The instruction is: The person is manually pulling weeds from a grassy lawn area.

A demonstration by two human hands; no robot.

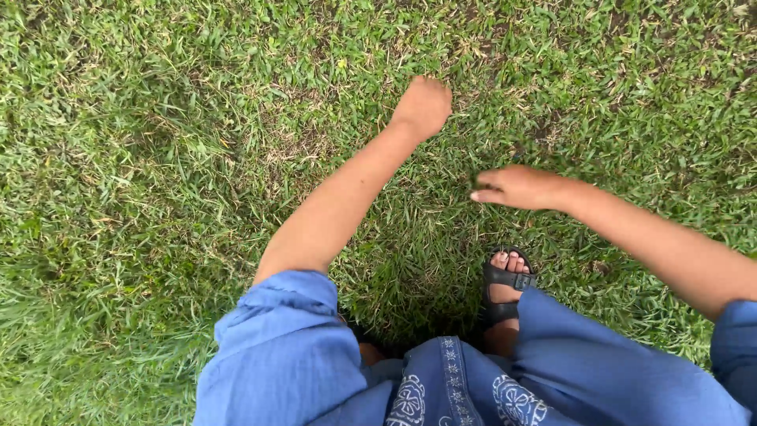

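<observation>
From the head view I look straight down onto a lawn [142,158], green with some dry yellowish blades and small bare patches mixed in. My left hand [424,105] reaches furthest forward, down at the grass with the arm stretched out from a rolled blue sleeve [280,331]. Its fingers are curled under into the turf, so I see only the back of the fist; it seems closed down among the blades, but I cannot tell whether anything is actually gripped inside it.

My right hand [520,188] hangs nearer to me, above the grass and apart from the left hand. Its fingers [485,195] are drawn narrow, tips pinched together and pointing left; a thin dark-green wisp seems to sit at the tips, though it is too small for me to be sure.

Just below the right hand, one foot in a black buckled sandal [509,288] stands on the grass. At the bottom edge hangs blue clothing with a white printed pattern [457,390].
</observation>
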